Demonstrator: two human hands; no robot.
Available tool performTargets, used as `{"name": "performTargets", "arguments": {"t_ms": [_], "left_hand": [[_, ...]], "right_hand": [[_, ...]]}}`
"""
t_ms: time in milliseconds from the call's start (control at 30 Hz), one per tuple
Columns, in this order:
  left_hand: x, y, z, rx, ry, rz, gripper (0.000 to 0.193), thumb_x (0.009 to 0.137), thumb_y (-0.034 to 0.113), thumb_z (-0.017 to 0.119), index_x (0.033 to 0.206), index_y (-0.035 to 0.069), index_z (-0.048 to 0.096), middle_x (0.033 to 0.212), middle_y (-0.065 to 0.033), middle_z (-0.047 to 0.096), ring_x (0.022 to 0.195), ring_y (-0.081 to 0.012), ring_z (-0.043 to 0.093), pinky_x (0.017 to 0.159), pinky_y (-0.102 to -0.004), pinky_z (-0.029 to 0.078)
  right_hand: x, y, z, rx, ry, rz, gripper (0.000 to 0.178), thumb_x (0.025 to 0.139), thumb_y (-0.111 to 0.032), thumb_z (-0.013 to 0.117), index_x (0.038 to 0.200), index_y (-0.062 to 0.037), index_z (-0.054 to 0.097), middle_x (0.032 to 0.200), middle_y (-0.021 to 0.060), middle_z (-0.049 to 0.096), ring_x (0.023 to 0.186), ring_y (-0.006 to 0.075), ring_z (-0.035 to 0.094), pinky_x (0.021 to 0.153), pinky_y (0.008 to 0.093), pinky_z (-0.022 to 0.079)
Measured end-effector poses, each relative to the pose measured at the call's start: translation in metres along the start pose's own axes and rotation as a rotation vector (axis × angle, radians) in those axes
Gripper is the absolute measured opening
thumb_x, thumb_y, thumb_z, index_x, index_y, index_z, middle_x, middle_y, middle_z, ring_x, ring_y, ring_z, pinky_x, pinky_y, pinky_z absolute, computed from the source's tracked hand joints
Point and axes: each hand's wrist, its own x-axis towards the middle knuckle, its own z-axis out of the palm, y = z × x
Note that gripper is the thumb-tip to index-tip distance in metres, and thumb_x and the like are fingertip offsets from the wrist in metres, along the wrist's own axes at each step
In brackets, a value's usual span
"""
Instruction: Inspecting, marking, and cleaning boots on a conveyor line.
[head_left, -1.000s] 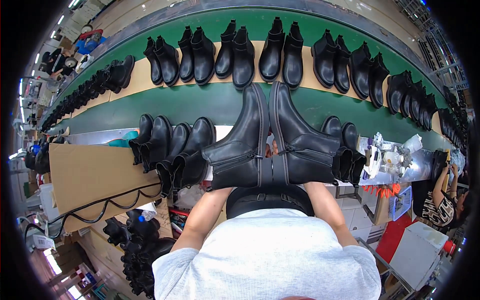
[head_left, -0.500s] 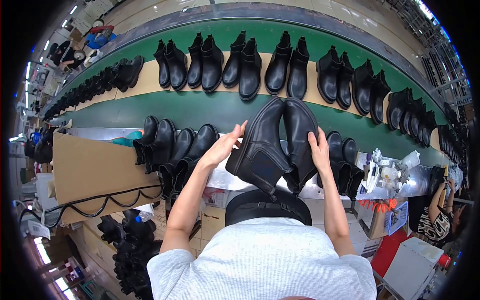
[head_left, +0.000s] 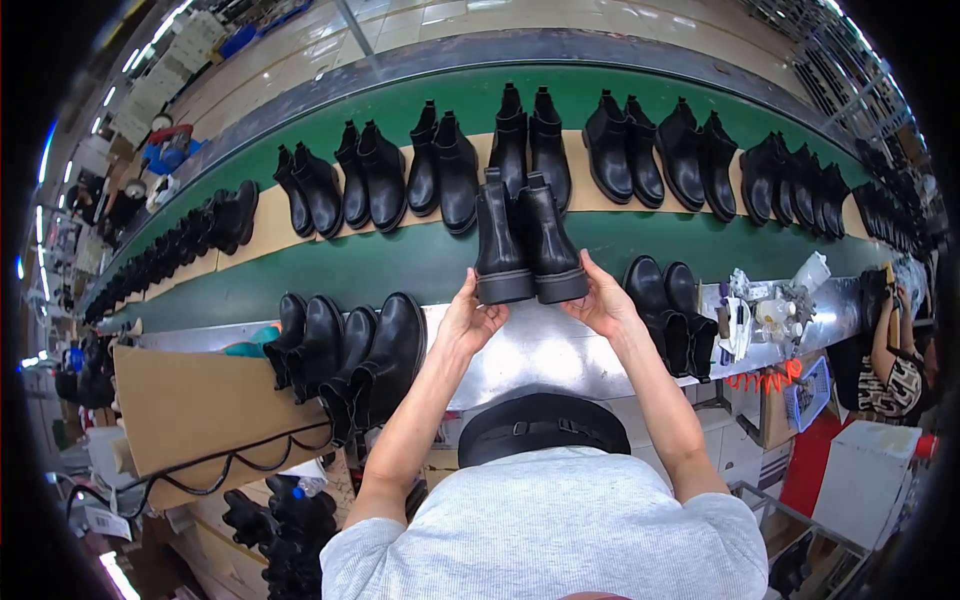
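Observation:
In front of me I hold a pair of black ankle boots side by side, heels toward me and shafts upward. My left hand (head_left: 472, 318) grips the left boot (head_left: 498, 240) low at its heel, fingers curled under the sole. Likewise, my right hand (head_left: 605, 300) is closed on the heel of the right boot (head_left: 549, 240). Their toes are hidden behind the shafts. Just beyond them, a standing pair of boots (head_left: 548, 130) is partly covered by the ones I hold.
Rows of black boots (head_left: 380, 180) stand on brown cardboard along the green belt (head_left: 400, 262). More boots (head_left: 390, 350) lean at the metal edge, left and right. Left is a cardboard sheet (head_left: 200, 410); right are bottles (head_left: 775, 312). Another person's arm (head_left: 885, 340) shows at far right.
The boots have gone from lying toes-away close to my body to standing upright farther out over the belt. Both hands have moved closer together, from the boots' sides to their heels.

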Motion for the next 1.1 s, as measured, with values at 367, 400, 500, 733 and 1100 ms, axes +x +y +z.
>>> {"name": "performTargets", "arguments": {"t_ms": [367, 400, 500, 733, 1100], "left_hand": [[0.011, -0.042, -0.066, 0.535, -0.181, 0.086, 0.042, 0.091, 0.039, 0.044, 0.12, 0.008, 0.047, 0.124, -0.0084, 0.048, 0.112, -0.0216, 0.045, 0.093, -0.0434, 0.035], [0.016, -0.041, -0.09, 0.572, -0.107, -0.002, 0.043, 0.09, 0.04, 0.045, 0.121, 0.01, 0.046, 0.124, -0.008, 0.048, 0.112, -0.0221, 0.045, 0.092, -0.046, 0.035], [0.015, -0.05, -0.088, 0.696, 0.074, -0.184, 0.048, 0.086, 0.044, 0.049, 0.123, 0.014, 0.046, 0.124, -0.008, 0.047, 0.11, -0.0248, 0.043, 0.088, -0.0531, 0.035], [0.086, -0.004, -0.052, 1.551, 0.385, 0.455, 0.103, 0.066, 0.052, 0.068, 0.136, -0.004, 0.018, 0.131, -0.0238, 0.038, 0.13, -0.0315, 0.026, 0.101, -0.043, 0.03], [0.06, 0.019, 0.005, 1.336, 0.198, 0.797, 0.083, 0.058, 0.03, 0.079, 0.12, -0.004, 0.037, 0.109, -0.0203, 0.051, 0.1, -0.0267, 0.052, 0.085, -0.0345, 0.043]], "right_hand": [[0.014, 0.063, -0.106, -0.25, -0.104, -0.096, 0.037, 0.093, -0.028, 0.043, 0.123, -0.0062, 0.049, 0.113, 0.0072, 0.058, 0.106, 0.0177, 0.052, 0.093, 0.032, 0.039], [0.001, 0.064, -0.099, -0.578, 0.007, -0.101, 0.04, 0.094, -0.027, 0.042, 0.128, -0.0048, 0.045, 0.113, 0.0068, 0.058, 0.106, 0.0152, 0.051, 0.092, 0.0298, 0.038], [-0.056, 0.036, -0.105, -0.991, -0.002, -0.166, 0.039, 0.092, -0.029, 0.047, 0.12, -0.0033, 0.053, 0.107, 0.0092, 0.061, 0.101, 0.0161, 0.055, 0.086, 0.0296, 0.043], [-0.121, -0.097, -0.252, -0.905, 0.862, -0.603, 0.017, 0.079, -0.003, 0.05, 0.089, 0.0009, 0.064, 0.072, 0.0079, 0.064, 0.064, 0.0136, 0.063, 0.051, 0.0255, 0.051], [-0.008, -0.107, -0.367, -1.8, 1.098, -0.478, 0.017, 0.07, -0.009, 0.051, 0.069, 0.0031, 0.062, 0.073, 0.0235, 0.061, 0.071, 0.039, 0.06, 0.062, 0.0455, 0.047]]}}
